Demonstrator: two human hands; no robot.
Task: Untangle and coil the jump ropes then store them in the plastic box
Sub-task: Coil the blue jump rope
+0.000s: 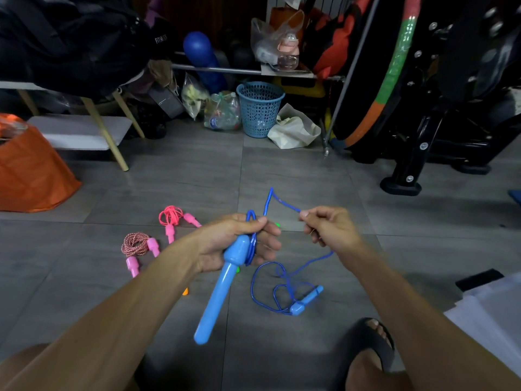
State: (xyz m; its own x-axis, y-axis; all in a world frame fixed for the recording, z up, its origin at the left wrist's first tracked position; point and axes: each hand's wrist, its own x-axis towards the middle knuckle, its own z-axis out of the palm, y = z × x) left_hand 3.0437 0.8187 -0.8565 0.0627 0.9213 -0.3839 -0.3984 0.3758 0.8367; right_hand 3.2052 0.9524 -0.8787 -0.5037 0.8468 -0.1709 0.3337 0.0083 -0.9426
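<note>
Blue jump rope (284,289) stretched between two hands at centre frame.

The left hand (239,244) grips one blue handle (222,283) and rope loops; the right hand (329,227) pinches the cord. The second handle (307,300) lies on the grey floor (174,179), two coiled pink ropes (158,235) at centre left.

A cluttered home storage or exercise corner is suggested. A grey tiled floor (180,176) is seen, with black exercise equipment (439,108) and a striped hoop (394,69) at the right. A blue perforated basket (259,108), bagged bottles (222,111) and an orange bag (31,170) are crowded along the edges.
</note>
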